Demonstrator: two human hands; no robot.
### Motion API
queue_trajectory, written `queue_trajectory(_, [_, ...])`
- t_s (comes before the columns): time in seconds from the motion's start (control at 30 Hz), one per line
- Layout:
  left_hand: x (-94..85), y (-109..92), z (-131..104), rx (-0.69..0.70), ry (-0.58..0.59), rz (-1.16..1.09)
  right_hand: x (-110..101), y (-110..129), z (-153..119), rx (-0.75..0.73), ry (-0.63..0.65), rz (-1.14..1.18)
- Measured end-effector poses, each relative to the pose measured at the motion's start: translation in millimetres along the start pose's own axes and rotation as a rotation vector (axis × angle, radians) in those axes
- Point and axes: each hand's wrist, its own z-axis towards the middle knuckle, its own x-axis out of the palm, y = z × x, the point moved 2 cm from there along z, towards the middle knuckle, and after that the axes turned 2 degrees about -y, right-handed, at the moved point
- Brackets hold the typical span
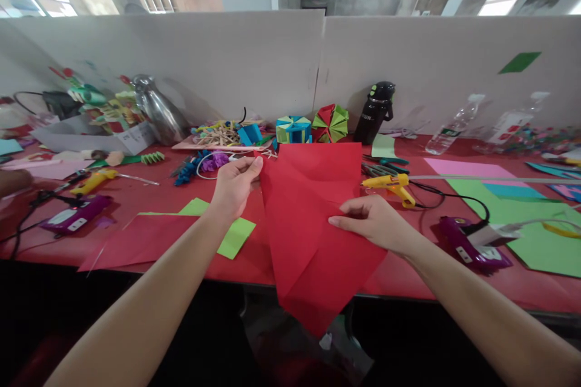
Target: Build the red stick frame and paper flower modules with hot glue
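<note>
A large red paper sheet (304,217) is held up over the front edge of the red table (399,278), its lower corner hanging below that edge. My left hand (238,184) pinches the sheet's upper left corner between thumb and fingers. On the right side of the sheet, my right hand (372,221) has its thumb and fingertips against the paper, closed on it. Beneath my left forearm lie another red sheet (140,242) and a green paper piece (236,239). Creases run across the held sheet.
Yellow glue guns (390,184) lie at both sides, with purple power strips (472,245). Behind stand folded paper balls (330,124), a black bottle (376,112), a steel flask (158,109) and plastic bottles (454,127). Another person's hand (13,182) shows at the far left.
</note>
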Motion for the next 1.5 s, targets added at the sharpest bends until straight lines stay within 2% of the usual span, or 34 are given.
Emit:
queue_trajectory(0.43, [0.5, 2, 1, -0.011, 0.003, -0.004, 1, 0, -1, 0.022, -0.018, 0.066])
queue_trajectory(0.67, [3.0, 13, -5, -0.132, 0.135, 0.091, 0, -6, -1, 0.145, -0.092, 0.182])
queue_trajectory(0.87, [4.8, 15, -7, -0.028, 0.035, 0.224, 1, -7, 0, 0.141, -0.119, 0.190])
queue_trajectory(1.03, [10.4, 17, -13, -0.144, 0.177, 0.306, 1, -11, 0, 0.130, -0.172, 0.183])
queue_trajectory(1.1, [10.5, 17, -13, -0.116, 0.184, 0.361, 1, -11, 0, 0.115, -0.184, 0.181])
queue_trajectory(1.27, [12.0, 14, -10, 0.121, 0.086, 0.534, 6, -6, 2, 0.076, -0.192, 0.213])
queue_trajectory(1.33, [15.0, 14, -12, 0.161, 0.072, 0.605, 7, -5, 2, 0.094, -0.216, 0.237])
queue_trajectory(1.5, [23.9, 16, -23, 0.144, 0.238, 0.702, 9, -9, 1, 0.100, -0.334, 0.251])
